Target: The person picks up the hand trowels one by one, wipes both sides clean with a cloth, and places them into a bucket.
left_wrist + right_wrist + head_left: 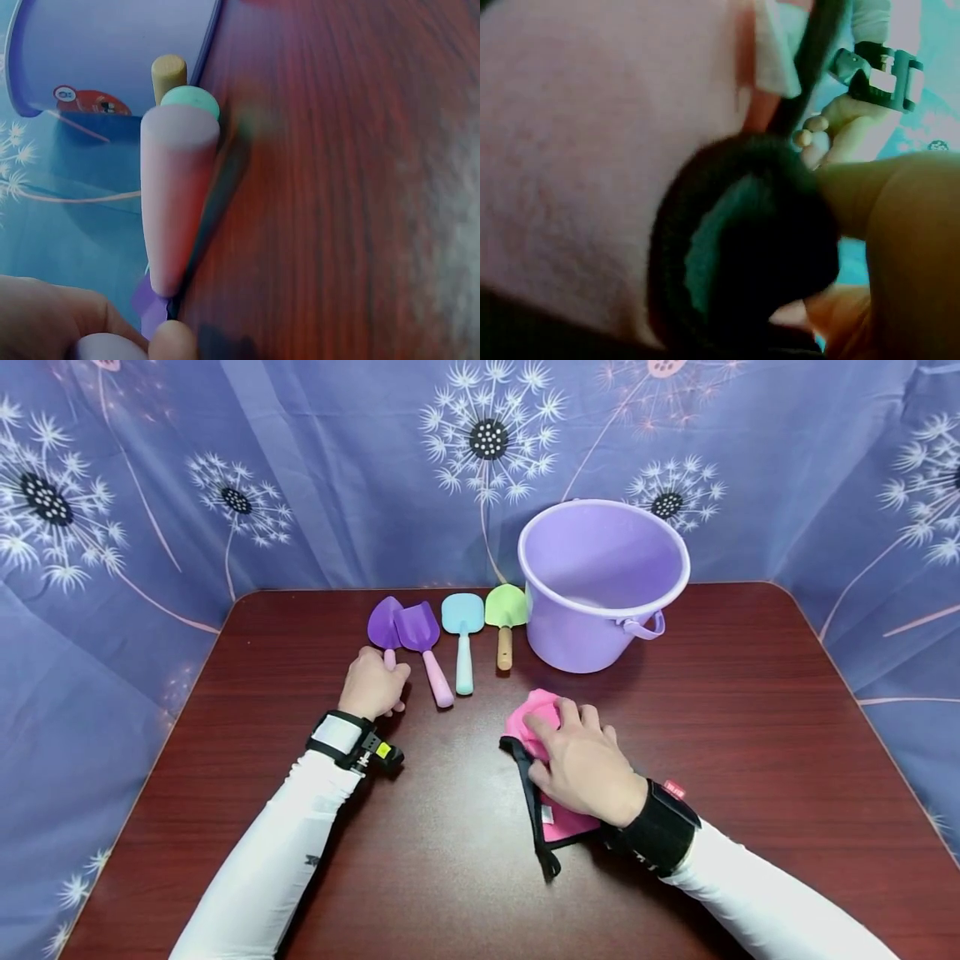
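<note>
My left hand grips the pale pink handle of a trowel with a purple pointed blade, at the left of a row of garden tools. Beside it lies a second purple shovel; its pink handle looms large in the left wrist view, just past my fingers. Under my right hand is a pink bag with black edging, a white tag and a black loop. My right fingers curl over its bunched pink fabric. In the right wrist view the bag's cloth fills the left side.
A light blue shovel and a green trowel with a wooden handle lie to the right of the purple ones. A large lilac bucket stands upright at the back, close to the green trowel. Behind the brown table hangs a blue flowered cloth.
</note>
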Demonstrator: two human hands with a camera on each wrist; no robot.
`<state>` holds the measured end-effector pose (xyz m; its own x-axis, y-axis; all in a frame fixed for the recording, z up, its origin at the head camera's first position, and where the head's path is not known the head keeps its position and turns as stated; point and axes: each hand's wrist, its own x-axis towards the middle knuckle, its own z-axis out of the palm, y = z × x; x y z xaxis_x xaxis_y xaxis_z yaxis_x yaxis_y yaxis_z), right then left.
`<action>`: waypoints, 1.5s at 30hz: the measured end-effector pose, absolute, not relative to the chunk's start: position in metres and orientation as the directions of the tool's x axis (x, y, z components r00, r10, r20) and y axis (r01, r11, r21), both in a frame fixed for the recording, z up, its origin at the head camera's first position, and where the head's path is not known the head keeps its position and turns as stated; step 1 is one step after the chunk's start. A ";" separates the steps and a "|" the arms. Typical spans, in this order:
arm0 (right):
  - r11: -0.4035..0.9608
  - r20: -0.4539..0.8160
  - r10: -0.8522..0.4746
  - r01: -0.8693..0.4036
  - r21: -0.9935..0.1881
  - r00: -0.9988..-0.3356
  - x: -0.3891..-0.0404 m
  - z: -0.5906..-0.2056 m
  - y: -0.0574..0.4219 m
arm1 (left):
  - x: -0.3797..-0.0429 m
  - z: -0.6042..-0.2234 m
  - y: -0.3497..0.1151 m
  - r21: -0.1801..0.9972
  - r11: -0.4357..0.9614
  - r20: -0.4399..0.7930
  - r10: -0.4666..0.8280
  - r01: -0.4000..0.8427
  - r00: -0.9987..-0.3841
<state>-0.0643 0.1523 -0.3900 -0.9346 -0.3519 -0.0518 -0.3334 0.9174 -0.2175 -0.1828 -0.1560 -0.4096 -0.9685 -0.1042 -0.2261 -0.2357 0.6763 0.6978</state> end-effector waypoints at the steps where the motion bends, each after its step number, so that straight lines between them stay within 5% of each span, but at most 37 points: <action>1: 0.920 -0.059 -0.346 -0.327 -0.215 -0.936 -0.064 -0.390 0.152 | -0.182 -0.410 -0.158 0.695 0.679 -0.221 -0.108 -0.234 -0.969; 13: 0.919 -0.022 -0.369 -0.361 -0.157 -0.929 -0.059 -0.397 0.145 | -0.177 -0.404 -0.172 0.689 0.690 -0.171 -0.144 -0.222 -0.975; 23: 0.841 0.171 -0.485 -0.511 -0.178 -0.858 -0.067 -0.399 0.155 | -0.163 -0.391 -0.182 0.704 0.695 -0.048 -0.161 -0.148 -0.986; 45: 0.759 0.387 -0.495 -0.604 -0.242 -0.778 -0.080 -0.341 0.181 | -0.118 -0.344 -0.169 0.595 0.755 0.371 0.044 0.273 -0.928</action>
